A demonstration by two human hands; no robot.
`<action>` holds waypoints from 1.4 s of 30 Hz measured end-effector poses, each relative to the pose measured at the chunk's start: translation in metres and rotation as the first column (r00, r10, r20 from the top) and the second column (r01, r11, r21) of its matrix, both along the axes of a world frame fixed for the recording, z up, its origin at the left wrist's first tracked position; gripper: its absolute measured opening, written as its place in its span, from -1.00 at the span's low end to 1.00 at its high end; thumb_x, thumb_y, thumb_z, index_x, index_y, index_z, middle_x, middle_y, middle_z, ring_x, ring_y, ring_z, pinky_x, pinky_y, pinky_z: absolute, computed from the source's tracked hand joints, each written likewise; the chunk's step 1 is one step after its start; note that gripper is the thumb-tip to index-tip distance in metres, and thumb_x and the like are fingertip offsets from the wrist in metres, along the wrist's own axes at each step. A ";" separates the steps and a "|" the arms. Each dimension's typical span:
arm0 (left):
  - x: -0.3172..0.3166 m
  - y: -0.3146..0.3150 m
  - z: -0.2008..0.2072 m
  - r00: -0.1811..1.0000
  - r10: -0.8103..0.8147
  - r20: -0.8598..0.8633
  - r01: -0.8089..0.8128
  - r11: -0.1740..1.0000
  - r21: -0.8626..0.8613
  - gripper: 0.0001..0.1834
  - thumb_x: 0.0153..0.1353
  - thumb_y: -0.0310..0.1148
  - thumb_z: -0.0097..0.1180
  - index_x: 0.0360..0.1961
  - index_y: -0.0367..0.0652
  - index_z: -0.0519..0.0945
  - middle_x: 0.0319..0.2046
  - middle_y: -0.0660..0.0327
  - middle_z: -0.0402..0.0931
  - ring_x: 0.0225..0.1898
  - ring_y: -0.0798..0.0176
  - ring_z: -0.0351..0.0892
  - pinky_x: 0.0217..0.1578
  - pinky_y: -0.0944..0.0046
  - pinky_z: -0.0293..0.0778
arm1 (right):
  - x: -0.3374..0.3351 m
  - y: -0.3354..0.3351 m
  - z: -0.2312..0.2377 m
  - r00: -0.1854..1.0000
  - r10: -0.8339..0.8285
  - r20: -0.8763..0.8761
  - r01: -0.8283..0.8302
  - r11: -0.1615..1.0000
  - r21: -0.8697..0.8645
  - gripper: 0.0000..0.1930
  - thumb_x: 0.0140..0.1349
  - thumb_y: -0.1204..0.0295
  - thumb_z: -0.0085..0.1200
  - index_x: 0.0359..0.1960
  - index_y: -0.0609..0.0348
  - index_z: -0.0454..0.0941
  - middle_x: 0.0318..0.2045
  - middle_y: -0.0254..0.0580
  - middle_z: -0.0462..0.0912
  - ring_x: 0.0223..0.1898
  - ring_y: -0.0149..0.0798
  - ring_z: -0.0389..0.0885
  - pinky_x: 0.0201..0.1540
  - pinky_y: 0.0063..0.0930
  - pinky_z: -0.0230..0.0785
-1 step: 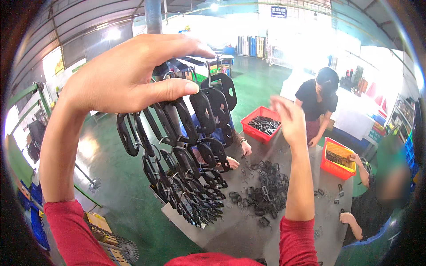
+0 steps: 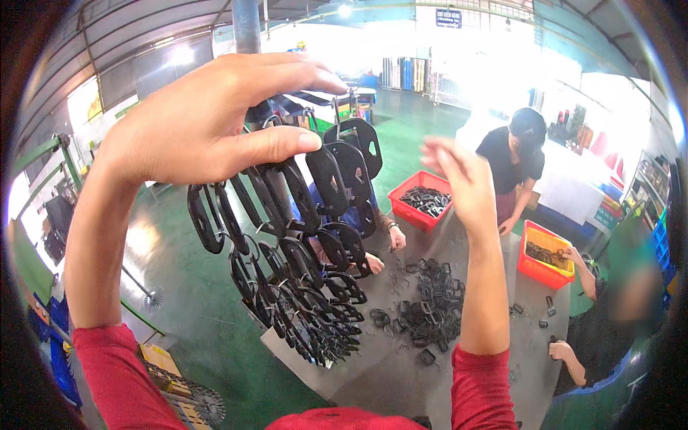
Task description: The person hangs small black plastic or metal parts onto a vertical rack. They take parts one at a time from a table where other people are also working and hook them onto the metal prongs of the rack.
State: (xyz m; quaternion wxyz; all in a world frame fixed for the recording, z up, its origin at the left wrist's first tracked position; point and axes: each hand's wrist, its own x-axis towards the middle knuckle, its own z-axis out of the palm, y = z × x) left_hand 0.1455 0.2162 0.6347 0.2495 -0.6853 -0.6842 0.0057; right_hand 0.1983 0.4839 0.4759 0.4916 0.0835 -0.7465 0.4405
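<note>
My left hand [image 2: 215, 122] is raised at the upper left, its thumb and fingers closed around the top of a dark hanging bar [image 2: 308, 97]. From metal hooks on this bar hang several long strings of black oval frames [image 2: 287, 258], linked one below another down toward the table. My palm hides part of the bar. My right hand [image 2: 466, 175] is lifted to the right of the strings, fingers stretched out and slightly blurred, with nothing in it. Below and between the two arms lies a heap of loose black frames [image 2: 433, 297].
The heap lies on a grey table [image 2: 358, 383]. Red baskets [image 2: 419, 222] of dark parts stand at its far side and right. Co-workers' hands [image 2: 398, 239] work behind the strings; another person [image 2: 512, 150] stands beyond the table, and one sits at the right.
My right hand has moved slightly up and to the left. My left hand and the hanging strings have hardly shifted.
</note>
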 end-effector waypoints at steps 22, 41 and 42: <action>0.020 0.001 0.002 0.981 0.034 -0.190 -0.029 0.999 0.030 -0.53 0.10 -0.16 -0.03 -0.02 -0.24 0.40 -0.05 0.01 0.40 0.03 -0.03 0.33 0.03 0.12 0.21 | 0.012 -0.077 0.077 0.925 0.379 -0.012 -0.379 0.920 -0.103 -0.79 0.15 0.40 0.01 -0.27 0.28 0.54 -0.46 -0.28 0.58 -0.52 -0.50 0.49 -0.39 -0.66 0.37; 0.013 -0.011 0.019 0.949 0.315 0.003 -0.315 0.948 0.047 -0.38 0.08 -0.03 0.00 0.12 -0.11 0.28 0.05 0.09 0.29 0.06 0.13 0.27 0.00 0.12 0.26 | 0.029 0.118 -0.150 0.670 -0.704 0.237 0.708 0.701 0.083 -0.83 0.11 0.36 -0.03 -0.40 0.15 0.57 -0.67 -0.22 0.54 -0.61 -0.31 0.51 -0.47 -0.44 0.31; -0.002 0.004 0.013 0.962 0.269 0.038 -0.271 0.962 0.040 -0.38 0.08 -0.02 0.01 0.12 -0.11 0.27 0.05 0.09 0.29 0.06 0.14 0.26 0.00 0.12 0.27 | 0.047 0.140 -0.189 0.629 -0.646 0.434 0.691 0.719 0.068 -0.85 0.09 0.38 -0.03 -0.41 0.13 0.57 -0.63 -0.17 0.54 -0.56 -0.27 0.52 -0.42 -0.39 0.32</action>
